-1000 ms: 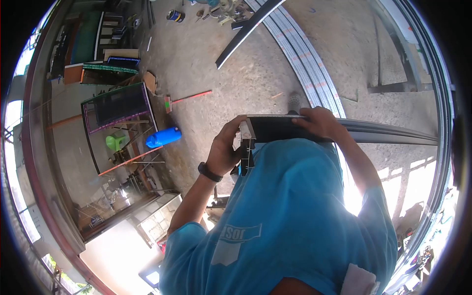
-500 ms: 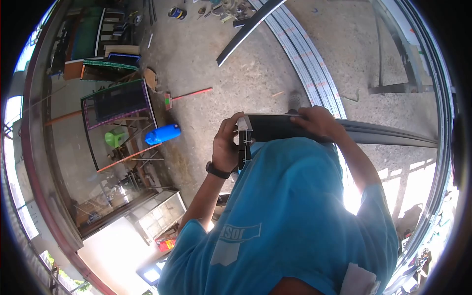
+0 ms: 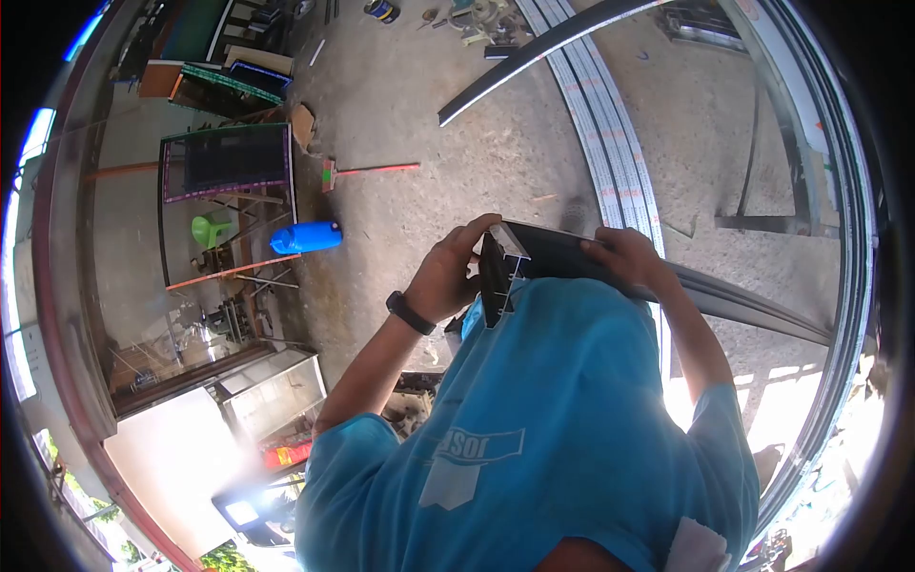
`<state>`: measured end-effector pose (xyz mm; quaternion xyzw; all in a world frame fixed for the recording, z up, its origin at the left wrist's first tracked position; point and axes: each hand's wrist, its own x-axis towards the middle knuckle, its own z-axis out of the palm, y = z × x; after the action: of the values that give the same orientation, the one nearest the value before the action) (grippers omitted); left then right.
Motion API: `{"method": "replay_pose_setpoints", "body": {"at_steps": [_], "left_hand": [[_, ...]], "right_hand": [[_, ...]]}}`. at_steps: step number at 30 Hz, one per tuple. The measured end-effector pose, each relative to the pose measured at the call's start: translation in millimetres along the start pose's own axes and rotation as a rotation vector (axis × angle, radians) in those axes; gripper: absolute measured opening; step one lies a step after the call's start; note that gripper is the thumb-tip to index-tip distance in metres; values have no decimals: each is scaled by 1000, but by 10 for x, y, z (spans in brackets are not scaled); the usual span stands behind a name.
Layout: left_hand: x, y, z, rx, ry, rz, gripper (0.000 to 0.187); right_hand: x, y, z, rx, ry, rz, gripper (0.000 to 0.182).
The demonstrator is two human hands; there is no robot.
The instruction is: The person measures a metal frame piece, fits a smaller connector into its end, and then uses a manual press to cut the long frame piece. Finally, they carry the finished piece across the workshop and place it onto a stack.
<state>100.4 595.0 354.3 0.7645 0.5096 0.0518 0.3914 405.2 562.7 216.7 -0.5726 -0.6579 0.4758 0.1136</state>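
A long dark metal profile (image 3: 562, 255) runs from in front of my chest out to the right. My left hand (image 3: 451, 271), with a black watch on the wrist, is wrapped round its near end, where the hollow, ribbed cross-section shows. Farther along, my right hand (image 3: 629, 259) grips the same profile, thumb on its dark face and fingers over the upper edge. The lower side of the profile rests close against the blue shirt (image 3: 581, 381).
Wrapped strips (image 3: 596, 105) lie on the concrete floor, crossed by another dark profile (image 3: 524, 52). A red-handled brush (image 3: 381, 169) lies to the left, near a blue bottle (image 3: 307, 237), a green plastic item (image 3: 210, 230) and a dark framed panel (image 3: 229, 162).
The near end of the profile has shifted right and turned, showing more of its end. My left hand has moved with it. The surroundings have shifted in view.
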Motion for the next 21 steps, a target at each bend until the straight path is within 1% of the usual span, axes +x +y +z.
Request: {"method": "replay_pose_setpoints", "body": {"at_steps": [3, 6, 8, 10, 13, 15, 19, 21], "left_hand": [[-51, 30, 34, -73, 39, -68, 75], [-100, 116, 52, -87, 43, -135, 80], [-95, 16, 106, -72, 80, -58, 81], [-118, 26, 142, -117, 82, -99, 81], [-113, 81, 138, -196, 61, -43, 77], [-121, -147, 242, -149, 140, 112, 77], [-120, -284, 240, -199, 95, 46, 77], [-89, -275, 252, -207, 99, 65, 77]], "right_hand": [[-1, 19, 31, 7, 20, -23, 50], [-53, -17, 23, 5, 41, -39, 51], [-79, -72, -21, 3, 32, -30, 53], [-82, -26, 21, 9, 26, -21, 54], [-29, 65, 75, -10, 38, -22, 57], [-46, 77, 129, -10, 28, -19, 58], [-43, 30, 69, 5, -23, 13, 60], [-27, 42, 63, 7, -41, 22, 61]]}}
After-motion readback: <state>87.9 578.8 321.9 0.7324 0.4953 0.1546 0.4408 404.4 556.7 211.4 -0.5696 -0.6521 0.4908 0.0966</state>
